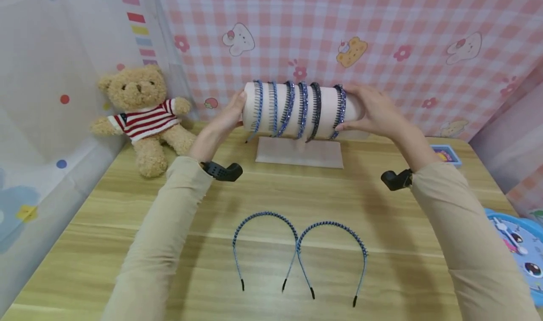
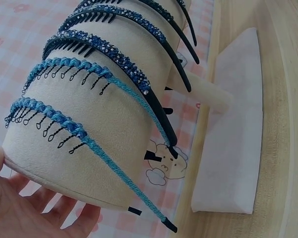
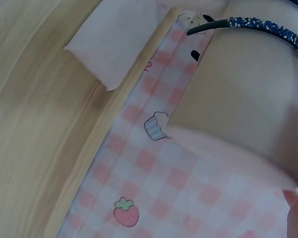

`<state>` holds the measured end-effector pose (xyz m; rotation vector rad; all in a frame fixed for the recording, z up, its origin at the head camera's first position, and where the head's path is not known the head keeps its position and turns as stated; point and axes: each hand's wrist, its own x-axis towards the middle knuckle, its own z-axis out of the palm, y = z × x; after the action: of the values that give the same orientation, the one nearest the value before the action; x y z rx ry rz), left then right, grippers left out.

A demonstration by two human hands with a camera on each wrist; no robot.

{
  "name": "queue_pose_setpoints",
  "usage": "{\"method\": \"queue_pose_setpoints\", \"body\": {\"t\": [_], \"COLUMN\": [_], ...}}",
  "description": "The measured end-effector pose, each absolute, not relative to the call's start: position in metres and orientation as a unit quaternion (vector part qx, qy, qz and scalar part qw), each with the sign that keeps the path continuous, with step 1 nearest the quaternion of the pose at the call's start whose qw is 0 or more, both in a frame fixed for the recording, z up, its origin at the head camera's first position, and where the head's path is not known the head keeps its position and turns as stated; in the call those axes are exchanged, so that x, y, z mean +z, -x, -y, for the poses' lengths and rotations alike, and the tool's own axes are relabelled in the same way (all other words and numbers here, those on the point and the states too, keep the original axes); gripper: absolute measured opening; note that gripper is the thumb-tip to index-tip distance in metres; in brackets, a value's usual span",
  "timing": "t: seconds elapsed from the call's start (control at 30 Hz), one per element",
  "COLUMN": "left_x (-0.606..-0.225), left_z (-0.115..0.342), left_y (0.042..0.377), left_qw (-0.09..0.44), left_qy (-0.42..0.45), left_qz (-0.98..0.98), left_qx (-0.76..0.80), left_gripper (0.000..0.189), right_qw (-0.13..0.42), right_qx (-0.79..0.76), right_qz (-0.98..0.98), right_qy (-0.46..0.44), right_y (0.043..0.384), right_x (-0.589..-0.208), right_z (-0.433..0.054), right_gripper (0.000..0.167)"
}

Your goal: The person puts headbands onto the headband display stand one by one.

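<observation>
A pale padded roll point(image 1: 284, 109) on a stand base point(image 1: 299, 152) carries several blue and dark headbands across its width. My left hand point(image 1: 231, 111) holds the roll's left end. In the left wrist view its fingers point(image 2: 82, 220) spread at the end, beside a braided blue headband point(image 2: 119, 173) with looped teeth. At the other end, my right hand point(image 1: 375, 109) has thumb and fingers on the rightmost glittery headband point(image 1: 341, 106). Only slivers of that hand show in the right wrist view. Two beaded headbands point(image 1: 265, 213) point(image 1: 333, 224) lie side by side on the table.
A teddy bear point(image 1: 142, 118) in a striped shirt sits at the table's back left. On the right are a small blue tray point(image 1: 446, 155) and a round blue toy clock point(image 1: 528, 255). A pink checked cloth point(image 1: 271, 33) hangs behind the wooden table point(image 1: 127, 226).
</observation>
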<state>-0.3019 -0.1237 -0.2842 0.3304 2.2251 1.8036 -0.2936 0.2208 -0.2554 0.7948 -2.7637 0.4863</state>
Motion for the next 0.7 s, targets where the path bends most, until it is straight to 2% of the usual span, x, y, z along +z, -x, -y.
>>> {"method": "queue_pose_setpoints", "body": {"t": [0.4, 0.6, 0.7], "left_x": [-0.287, -0.282, -0.285], "left_z": [0.122, 0.12, 0.124], "left_y": [0.301, 0.296, 0.301], "left_qw": [0.125, 0.139, 0.13], "left_qy": [-0.112, -0.122, -0.123], "left_qz": [-0.765, -0.757, -0.759], "left_qx": [0.621, 0.626, 0.626], "left_gripper": [0.056, 0.056, 0.057], "right_qw": [0.088, 0.101, 0.099], "right_qx": [0.12, 0.198, 0.239], "right_qz": [0.951, 0.954, 0.947], "right_qy": [-0.271, -0.201, -0.191], "right_y": [0.296, 0.28, 0.27], "right_x": [-0.254, -0.261, -0.271], "right_z": [-0.204, -0.221, -0.233], "right_gripper": [0.095, 0.115, 0.114]}}
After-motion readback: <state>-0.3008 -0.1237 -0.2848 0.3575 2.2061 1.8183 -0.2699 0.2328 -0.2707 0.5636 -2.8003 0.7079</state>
